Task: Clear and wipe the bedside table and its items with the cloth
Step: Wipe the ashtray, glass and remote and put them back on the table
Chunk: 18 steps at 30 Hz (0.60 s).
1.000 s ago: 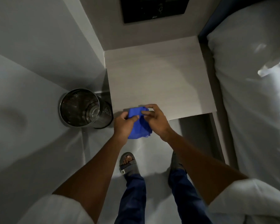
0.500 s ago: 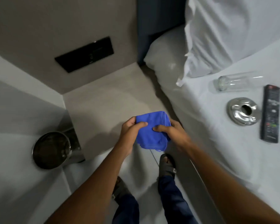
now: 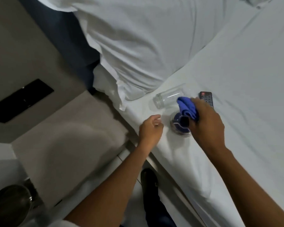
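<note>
White bed sheet [image 3: 236, 79] fills the right side of the view, and the items from the table lie on it near the bed edge. Among them the blue cloth [image 3: 188, 108] is bunched in the right hand [image 3: 206, 126], whose fingers are closed around it; the fingertips are hidden under the hand. This hand presses down on the round metal ashtray [image 3: 179, 126], which rests flat on the sheet and shows a blue reflection on its shiny top. Just behind the ashtray a clear glass [image 3: 168, 99] lies on its side, its thick base pointing left. Beside the glass, a black remote control [image 3: 206, 97] is half covered by the right hand; its buttons show, but no writing can be read on it.

Left of the ashtray, the left hand [image 3: 150, 129] hovers at the bed edge with fingers loosely curled and holding nothing. A white pillow [image 3: 138, 38] lies behind the items. Further left is the pale bedside table [image 3: 64, 145], blurred, with nothing visible on its top. On the wall above it a black panel [image 3: 21, 99] is too dark to read. A metal bin [image 3: 8, 203] is cut off at the lower left corner.
</note>
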Each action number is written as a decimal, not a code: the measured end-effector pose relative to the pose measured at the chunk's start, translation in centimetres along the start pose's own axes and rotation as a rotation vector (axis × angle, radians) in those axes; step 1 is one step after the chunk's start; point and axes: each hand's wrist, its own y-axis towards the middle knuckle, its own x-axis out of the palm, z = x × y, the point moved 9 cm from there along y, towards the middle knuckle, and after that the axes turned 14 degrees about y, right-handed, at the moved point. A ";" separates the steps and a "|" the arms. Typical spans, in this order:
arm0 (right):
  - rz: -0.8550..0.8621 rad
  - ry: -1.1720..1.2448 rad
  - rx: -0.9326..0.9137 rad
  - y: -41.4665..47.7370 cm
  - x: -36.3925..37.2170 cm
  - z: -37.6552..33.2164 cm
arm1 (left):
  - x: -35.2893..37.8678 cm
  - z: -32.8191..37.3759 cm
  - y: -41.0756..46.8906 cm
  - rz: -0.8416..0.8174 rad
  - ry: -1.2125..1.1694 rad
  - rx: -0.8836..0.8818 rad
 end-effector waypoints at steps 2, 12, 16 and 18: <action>-0.091 -0.159 0.043 -0.3 0.9 3.3 | 2.4 1.1 0.1 -0.036 0.072 0.028; -0.171 0.196 0.194 -2.4 4.9 5.9 | 4.6 1.2 -1.2 -0.080 -0.284 -0.042; -0.263 0.294 0.074 -3.9 7.0 1.9 | 3.1 -1.4 -2.3 -0.082 -0.534 -0.097; -0.369 0.338 -0.048 -4.8 8.7 -1.0 | 0.4 -3.4 -2.7 0.033 -0.602 -0.109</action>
